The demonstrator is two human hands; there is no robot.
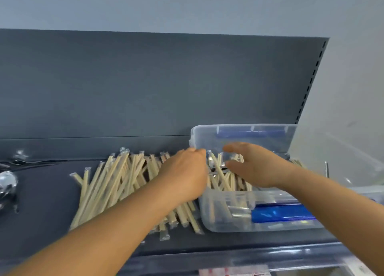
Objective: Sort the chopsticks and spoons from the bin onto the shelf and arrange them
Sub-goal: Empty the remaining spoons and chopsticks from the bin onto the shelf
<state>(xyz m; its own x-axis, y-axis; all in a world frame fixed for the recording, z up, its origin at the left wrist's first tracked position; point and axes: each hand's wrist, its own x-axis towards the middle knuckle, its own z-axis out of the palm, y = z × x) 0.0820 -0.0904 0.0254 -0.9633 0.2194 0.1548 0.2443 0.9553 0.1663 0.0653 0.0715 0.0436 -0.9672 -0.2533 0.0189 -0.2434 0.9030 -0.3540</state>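
Observation:
A clear plastic bin [226, 223] sits on the dark shelf [41, 223] at the right and holds wrapped wooden chopsticks [220, 174] and a blue packet [280, 213]. A large heap of wrapped chopsticks [112, 182] lies on the shelf to the bin's left. My left hand [185, 174] rests at the bin's left rim, fingers curled over the edge toward the chopsticks inside. Over the bin hovers my right hand [255, 165], fingers spread, with nothing visibly in it. Shiny metal spoons [8, 184] lie at the shelf's far left.
The shelf's grey back panel [145, 84] rises behind everything, with a slotted upright [311, 78] at its right end. A grey wall lies beyond. Below the shelf's front lip [228, 255] a lower level shows a red-and-white label.

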